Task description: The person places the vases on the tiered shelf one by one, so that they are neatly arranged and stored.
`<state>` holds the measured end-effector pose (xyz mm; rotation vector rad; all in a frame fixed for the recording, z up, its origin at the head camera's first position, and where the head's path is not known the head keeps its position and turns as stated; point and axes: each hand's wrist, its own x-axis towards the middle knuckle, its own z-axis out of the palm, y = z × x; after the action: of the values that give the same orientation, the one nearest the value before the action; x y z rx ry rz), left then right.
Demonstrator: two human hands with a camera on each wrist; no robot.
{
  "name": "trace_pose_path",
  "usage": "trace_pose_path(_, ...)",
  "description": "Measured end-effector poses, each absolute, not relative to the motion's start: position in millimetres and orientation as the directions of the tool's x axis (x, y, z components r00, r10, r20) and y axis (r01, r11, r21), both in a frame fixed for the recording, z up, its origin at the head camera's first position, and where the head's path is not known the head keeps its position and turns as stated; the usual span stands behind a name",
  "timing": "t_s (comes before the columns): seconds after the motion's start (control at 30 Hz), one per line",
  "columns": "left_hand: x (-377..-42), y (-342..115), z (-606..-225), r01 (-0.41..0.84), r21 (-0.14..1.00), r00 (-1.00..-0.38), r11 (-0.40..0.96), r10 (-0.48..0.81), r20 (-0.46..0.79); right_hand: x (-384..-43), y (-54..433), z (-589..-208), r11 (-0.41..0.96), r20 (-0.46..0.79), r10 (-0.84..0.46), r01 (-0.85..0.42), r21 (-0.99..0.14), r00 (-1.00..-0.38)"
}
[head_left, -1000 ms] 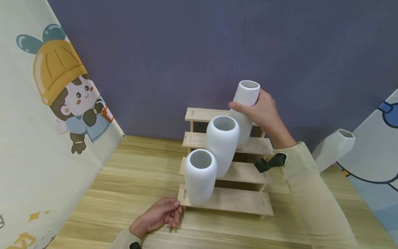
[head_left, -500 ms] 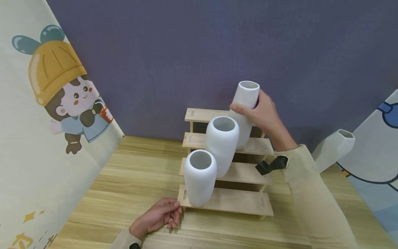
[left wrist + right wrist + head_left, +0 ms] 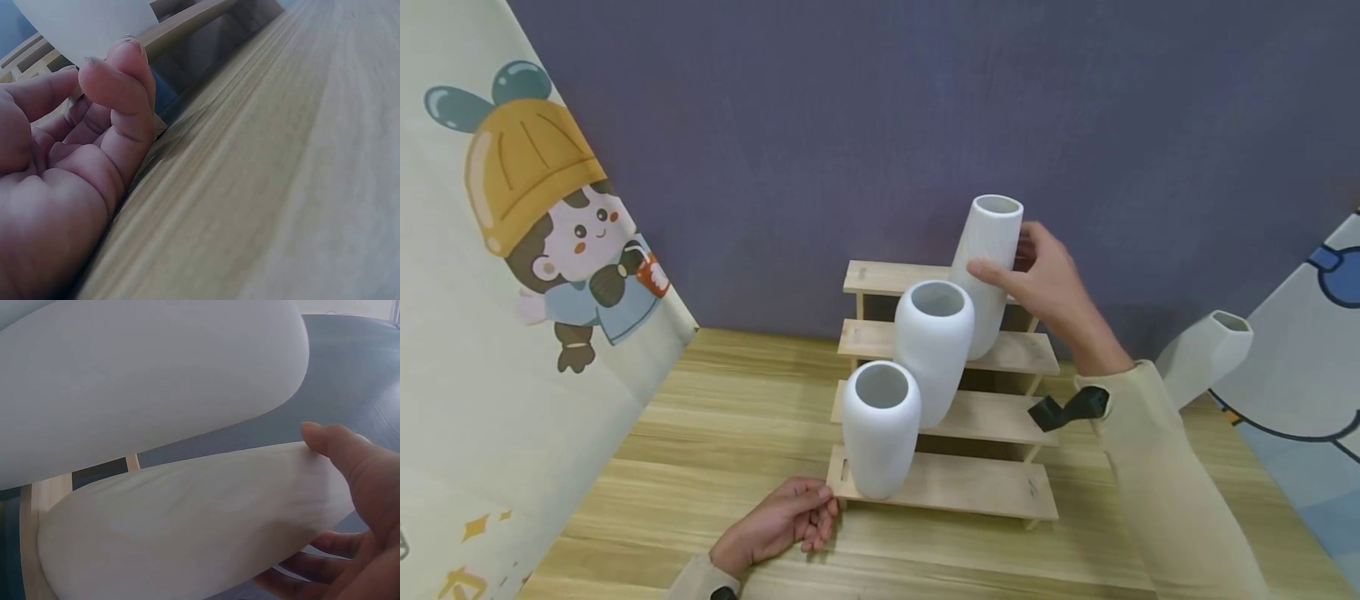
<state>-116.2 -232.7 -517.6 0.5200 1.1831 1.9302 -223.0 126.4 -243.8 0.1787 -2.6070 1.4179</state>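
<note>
White rear vase (image 3: 989,237) | right hand (image 3: 1052,287) spread around it | left hand (image 3: 782,518) pinching wooden stand (image 3: 981,483)

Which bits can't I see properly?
Head view: lower left of the back vase, behind the middle vase.
Head view: lower end of the rightmost vase, partly behind the sleeve.
Right wrist view: some fingertips of the right hand, behind the back vase.
Left wrist view: top of a white vase, past the upper edge.

The head view looked down from the near side, sharing the left hand (image 3: 784,518) and right hand (image 3: 1054,282) with close wrist views facing toward the stand (image 3: 985,486).
</note>
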Motion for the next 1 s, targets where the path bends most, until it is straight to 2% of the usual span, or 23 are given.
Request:
trace_pose_path(0.47, -111, -250, -524, -0.408, 0.869, -0.569, -0.279, 0.822, -0.003, -198, 129, -256, 0.518, 0.179, 0.009, -0.149, -0.842, -0.984)
trace_pose_path(1.0, -105, -269, -525, -0.417, 0.874, -0.537, -0.248, 0.843, -0.017, -168, 137, -277, 0.562, 0.206, 0.072, -0.131, -0.817, -0.976)
